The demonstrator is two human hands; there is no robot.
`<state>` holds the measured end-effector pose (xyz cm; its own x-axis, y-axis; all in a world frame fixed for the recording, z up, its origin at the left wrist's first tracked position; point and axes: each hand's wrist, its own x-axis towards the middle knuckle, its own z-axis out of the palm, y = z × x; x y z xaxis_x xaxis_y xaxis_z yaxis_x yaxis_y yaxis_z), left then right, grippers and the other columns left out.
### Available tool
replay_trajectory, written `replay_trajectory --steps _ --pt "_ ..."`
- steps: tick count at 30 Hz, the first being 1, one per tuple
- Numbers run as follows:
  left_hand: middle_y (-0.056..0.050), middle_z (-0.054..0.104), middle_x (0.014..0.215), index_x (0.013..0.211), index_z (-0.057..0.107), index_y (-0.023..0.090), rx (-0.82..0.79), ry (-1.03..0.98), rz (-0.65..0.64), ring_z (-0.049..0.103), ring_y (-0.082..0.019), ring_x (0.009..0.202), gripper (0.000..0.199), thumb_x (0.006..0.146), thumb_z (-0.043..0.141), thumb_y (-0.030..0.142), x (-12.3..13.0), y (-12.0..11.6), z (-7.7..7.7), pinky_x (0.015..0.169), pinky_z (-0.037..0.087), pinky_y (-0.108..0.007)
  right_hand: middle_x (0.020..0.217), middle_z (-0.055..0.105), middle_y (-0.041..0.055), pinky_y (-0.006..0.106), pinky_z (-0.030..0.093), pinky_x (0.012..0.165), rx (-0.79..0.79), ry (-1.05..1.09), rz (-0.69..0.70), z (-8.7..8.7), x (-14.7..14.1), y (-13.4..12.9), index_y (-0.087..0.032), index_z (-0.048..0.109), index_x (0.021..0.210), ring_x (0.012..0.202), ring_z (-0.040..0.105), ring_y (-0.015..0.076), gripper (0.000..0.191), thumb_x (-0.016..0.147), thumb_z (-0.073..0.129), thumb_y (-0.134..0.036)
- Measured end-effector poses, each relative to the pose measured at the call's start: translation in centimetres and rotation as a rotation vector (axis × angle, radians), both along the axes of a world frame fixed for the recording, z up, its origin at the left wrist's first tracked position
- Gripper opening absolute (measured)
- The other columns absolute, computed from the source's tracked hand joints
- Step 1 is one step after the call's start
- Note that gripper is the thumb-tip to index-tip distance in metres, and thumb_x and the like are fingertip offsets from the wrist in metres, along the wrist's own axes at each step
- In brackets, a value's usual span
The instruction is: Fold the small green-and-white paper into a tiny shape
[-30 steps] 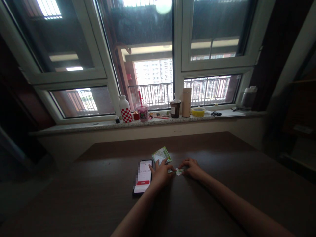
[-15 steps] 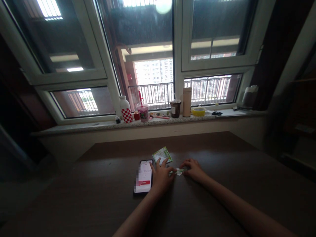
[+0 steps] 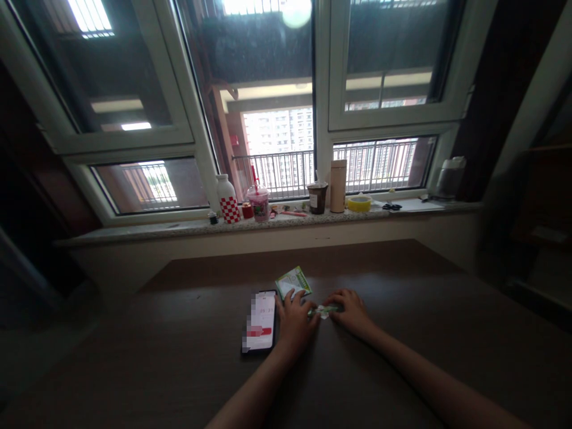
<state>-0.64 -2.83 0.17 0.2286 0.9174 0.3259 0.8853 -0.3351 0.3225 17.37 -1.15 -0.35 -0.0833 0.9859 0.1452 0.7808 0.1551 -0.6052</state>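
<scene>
Between my hands a small green-and-white piece, like folded paper or a wrapper [image 3: 323,311], lies low over the dark brown table [image 3: 201,381]. My left hand [image 3: 296,320] pinches its left end, with the other fingers bent over the table. On the opposite side, my right hand [image 3: 351,311] is closed on the right end, thumb and fingers together. A flat green-and-white packet [image 3: 294,280] rests just beyond my left fingertips. Left of that hand lies a phone [image 3: 263,322], its lit screen showing digits and a red button. My fingers hide parts of the small piece.
Along the windowsill stand a red-checked white bottle [image 3: 229,202], a pink cup with a straw [image 3: 259,205], a dark drink cup [image 3: 317,199], a tan flask [image 3: 338,187], yellow tape [image 3: 359,204] and black scissors [image 3: 392,207]. The table's far edge lies before the wall.
My left fingers have drawn in slightly from the packet and phone. More green shows on the small piece between my hands, and my right hand has shifted only a little.
</scene>
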Motion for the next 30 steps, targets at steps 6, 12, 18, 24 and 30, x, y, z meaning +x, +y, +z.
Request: replay_trajectory --steps 6,12,18,24,30 --pt "-0.001 0.053 0.136 0.097 0.066 0.029 -0.023 -0.015 -0.030 0.030 -0.029 0.136 0.015 0.085 0.060 0.035 0.0 0.0 0.2 0.112 0.003 -0.065 0.111 0.061 0.0028 0.034 0.031 0.099 0.054 0.020 0.006 -0.1 0.0 -0.2 -0.032 0.073 0.097 0.113 0.047 0.0235 0.025 0.073 0.066 -0.026" --pt "-0.001 0.057 0.130 0.096 0.065 0.028 0.019 -0.079 -0.037 0.035 -0.028 0.132 0.013 0.083 0.063 0.030 0.0 0.1 0.2 0.111 0.008 -0.064 0.106 0.063 0.0047 0.036 0.034 0.098 0.111 0.144 0.062 -0.8 0.3 0.2 -0.031 0.075 0.097 0.110 0.049 0.0246 0.022 0.076 0.068 -0.036" --pt "-0.003 0.059 0.126 0.092 0.066 0.026 0.052 -0.118 -0.044 0.039 -0.029 0.129 0.011 0.082 0.064 0.023 0.2 -0.1 0.6 0.111 0.014 -0.062 0.097 0.065 0.0046 0.037 0.037 0.094 0.182 0.253 0.119 -1.2 0.4 0.6 -0.028 0.075 0.088 0.104 0.053 0.0251 0.017 0.075 0.070 -0.038" --pt "-0.004 0.059 0.126 0.094 0.066 0.026 0.080 -0.125 -0.046 0.041 -0.029 0.127 0.012 0.082 0.064 0.026 0.3 0.0 0.3 0.110 0.017 -0.062 0.089 0.067 0.0042 0.036 0.039 0.090 0.216 0.326 0.177 -1.5 0.7 1.1 -0.022 0.071 0.079 0.097 0.056 0.0242 0.012 0.077 0.065 -0.032" --pt "-0.004 0.057 0.128 0.102 0.069 0.031 0.059 -0.128 -0.045 0.041 -0.030 0.128 0.019 0.084 0.063 0.030 0.2 0.0 0.4 0.109 0.016 -0.065 0.086 0.067 0.0043 0.036 0.039 0.089 0.265 0.302 0.141 -1.1 0.6 0.7 -0.021 0.070 0.077 0.096 0.056 0.0239 0.011 0.078 0.062 -0.027"
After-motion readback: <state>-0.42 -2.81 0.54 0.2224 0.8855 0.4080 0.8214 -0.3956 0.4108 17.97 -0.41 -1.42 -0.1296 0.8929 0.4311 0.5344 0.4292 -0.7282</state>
